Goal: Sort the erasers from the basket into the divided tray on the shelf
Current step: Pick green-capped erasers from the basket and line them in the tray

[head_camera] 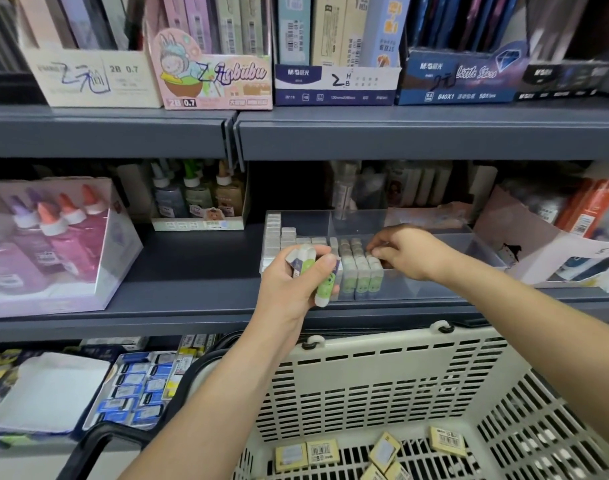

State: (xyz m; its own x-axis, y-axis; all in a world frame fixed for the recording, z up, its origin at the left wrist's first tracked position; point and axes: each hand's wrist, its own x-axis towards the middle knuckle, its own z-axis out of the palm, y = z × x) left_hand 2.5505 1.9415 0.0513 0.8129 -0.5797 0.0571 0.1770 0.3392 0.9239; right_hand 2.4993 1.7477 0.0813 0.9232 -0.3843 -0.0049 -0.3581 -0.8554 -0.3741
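Erasers [325,284] gripped in left hand [289,282]; right hand [407,252] pinches eraser [373,260] in tray [476,251].

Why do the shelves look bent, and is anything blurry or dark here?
Head view: the wide-angle lens bows the shelf edge toward the corners; the glue bottles at left look soft; the recess behind them lies in shadow; the left hand, its erasers and the right hand at the clear tray look sharp.

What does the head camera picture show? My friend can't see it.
A person's left hand grips a bunch of green-labelled erasers while the right hand touches the eraser rows standing in a clear divided tray on a grey shelf. Below, a cream basket holds flat yellow erasers.
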